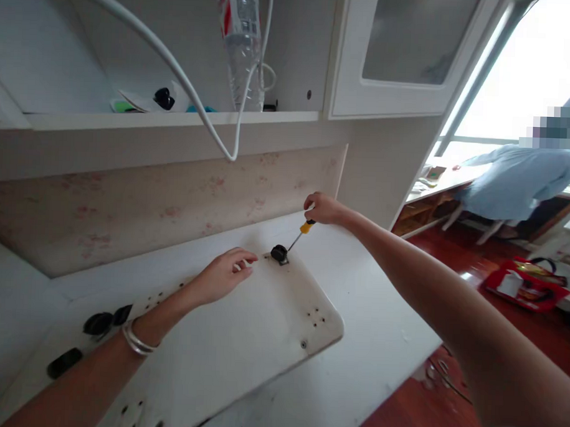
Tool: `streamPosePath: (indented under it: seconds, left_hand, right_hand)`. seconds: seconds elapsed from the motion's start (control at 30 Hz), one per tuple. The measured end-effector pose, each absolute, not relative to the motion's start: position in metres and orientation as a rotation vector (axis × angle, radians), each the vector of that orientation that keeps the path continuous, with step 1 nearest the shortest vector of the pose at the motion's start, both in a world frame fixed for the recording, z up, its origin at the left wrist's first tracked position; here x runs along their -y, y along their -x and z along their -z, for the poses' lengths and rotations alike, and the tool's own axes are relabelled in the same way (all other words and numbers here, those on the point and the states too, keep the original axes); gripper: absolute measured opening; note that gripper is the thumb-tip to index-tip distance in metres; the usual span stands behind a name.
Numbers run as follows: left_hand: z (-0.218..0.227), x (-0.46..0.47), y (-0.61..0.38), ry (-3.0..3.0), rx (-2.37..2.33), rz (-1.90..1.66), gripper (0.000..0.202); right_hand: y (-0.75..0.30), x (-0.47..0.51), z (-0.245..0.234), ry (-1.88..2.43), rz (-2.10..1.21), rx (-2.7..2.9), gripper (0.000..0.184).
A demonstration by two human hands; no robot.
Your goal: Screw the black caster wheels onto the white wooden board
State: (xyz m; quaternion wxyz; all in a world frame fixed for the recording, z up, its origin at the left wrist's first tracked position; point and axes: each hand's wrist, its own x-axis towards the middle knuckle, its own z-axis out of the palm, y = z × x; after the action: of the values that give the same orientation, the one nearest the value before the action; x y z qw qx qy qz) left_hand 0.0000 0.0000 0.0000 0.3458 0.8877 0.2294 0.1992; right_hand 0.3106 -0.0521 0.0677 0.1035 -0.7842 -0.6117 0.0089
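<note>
A white board [243, 336] with rounded corners and several screw holes lies flat on the white desk [369, 341]. A small black caster wheel [279, 254] sits at the board's far corner. My right hand [323, 208] is closed round a yellow-handled screwdriver [302, 233], whose tip meets the wheel's mounting plate. My left hand [225, 274] rests on the board just left of the wheel, fingers curled and pressing down. A silver bangle circles my left wrist.
More black caster wheels [106, 322] lie at the board's left end. A white cable [195, 98] and a plastic bottle [241, 44] hang from the shelf above. A person in blue [520, 178] leans over a desk at right; a red bag [525, 284] lies on the floor.
</note>
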Motion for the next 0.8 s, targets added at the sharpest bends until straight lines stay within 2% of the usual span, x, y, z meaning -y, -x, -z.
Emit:
streamPosePath:
  seconds: [0.2,0.37,0.67,0.8]
  left_hand:
    - [0.008,0.010,-0.015,-2.713,-0.454,-0.432,0.026]
    - [0.016,0.026,-0.076,-3.216,-0.217,-0.203,0.028]
    - [0.038,-0.005,-0.176,-3.383,-0.397,0.120,0.014]
    - [0.042,-0.012,-0.190,-3.395,-0.509,0.313,0.024]
  right_hand:
    - [-0.312,0.074,-0.078,2.296,0.000,1.723,0.023]
    - [-0.314,0.092,-0.073,2.233,0.091,1.588,0.015]
    - [-0.343,0.142,-0.059,2.139,0.218,1.312,0.013]
    - [-0.357,0.155,-0.050,2.113,0.193,1.283,0.013]
